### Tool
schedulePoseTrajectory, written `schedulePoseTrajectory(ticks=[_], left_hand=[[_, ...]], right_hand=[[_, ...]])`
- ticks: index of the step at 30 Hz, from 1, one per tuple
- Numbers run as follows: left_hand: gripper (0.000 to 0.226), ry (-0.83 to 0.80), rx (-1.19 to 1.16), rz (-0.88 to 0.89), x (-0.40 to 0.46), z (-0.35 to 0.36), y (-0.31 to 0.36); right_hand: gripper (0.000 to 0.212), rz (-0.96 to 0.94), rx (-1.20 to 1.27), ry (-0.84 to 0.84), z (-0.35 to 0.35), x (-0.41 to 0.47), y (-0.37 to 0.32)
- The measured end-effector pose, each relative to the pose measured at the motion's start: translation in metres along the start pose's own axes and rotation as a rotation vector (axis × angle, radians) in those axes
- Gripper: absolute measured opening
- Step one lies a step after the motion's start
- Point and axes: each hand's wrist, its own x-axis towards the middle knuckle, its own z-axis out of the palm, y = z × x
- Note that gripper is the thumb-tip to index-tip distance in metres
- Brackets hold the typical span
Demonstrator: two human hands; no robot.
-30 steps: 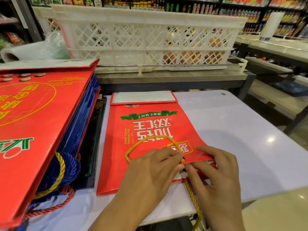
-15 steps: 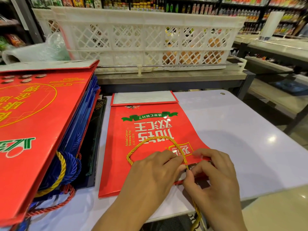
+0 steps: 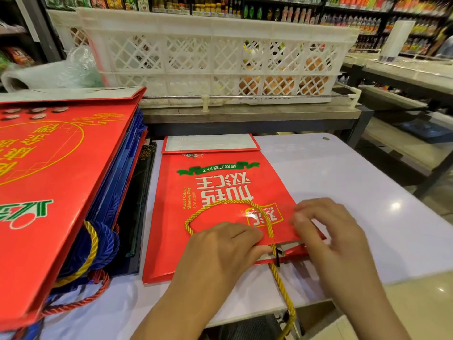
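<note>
1. One red bag (image 3: 220, 190) is lying flat on the white table (image 3: 348, 187), mouth toward the person, gold cord (image 3: 281, 284) looping over it.
2. Left hand (image 3: 220, 253) is pinching the bag's near edge beside the cord.
3. Right hand (image 3: 326, 231) is blurring over the near corner, fingers bent; grip unclear.
4. Stacked bags (image 3: 61, 180) are lying to the left.

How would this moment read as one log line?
scene: red paper bag flat on white table | left hand: on bag mouth by gold cord | right hand: blurred, over bag edge
</note>
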Motion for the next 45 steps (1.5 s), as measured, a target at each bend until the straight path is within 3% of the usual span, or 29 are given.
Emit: schedulePoseTrajectory(ticks=[3, 7, 11, 31, 33, 37, 41, 45], left_hand=[[0.04, -0.014, 0.005, -0.005, -0.001, 0.001, -0.003], [0.041, 0.002, -0.048, -0.046, -0.003, -0.001, -0.005], [0.039, -0.01, -0.057, -0.036, -0.004, 0.0, -0.005], [0.034, -0.01, -0.071, -0.065, -0.003, -0.004, 0.0], [0.034, 0.003, -0.08, -0.077, -0.003, -0.005, 0.0], [0.032, 0.078, -0.12, -0.111, -0.002, -0.013, 0.004], [0.03, 0.142, -0.106, -0.102, 0.0, -0.017, 0.004], [0.03, 0.144, -0.106, -0.1, 0.002, -0.02, 0.007]], right_hand=[[0.026, 0.138, 0.029, -0.408, 0.001, 0.025, 0.003], [0.01, 0.23, 0.248, -0.559, 0.0, 0.036, 0.004], [0.01, 0.353, 0.48, -0.504, 0.004, 0.029, 0.008], [0.015, 0.418, 0.672, -0.217, 0.016, 0.017, 0.016], [0.014, 0.423, 0.646, -0.127, 0.015, 0.016, 0.016], [0.018, 0.616, 0.711, 0.073, 0.003, 0.021, 0.015], [0.031, 0.703, 0.696, -0.03, -0.007, 0.027, 0.01], [0.024, 0.754, 0.711, -0.206, -0.014, 0.035, -0.003]])
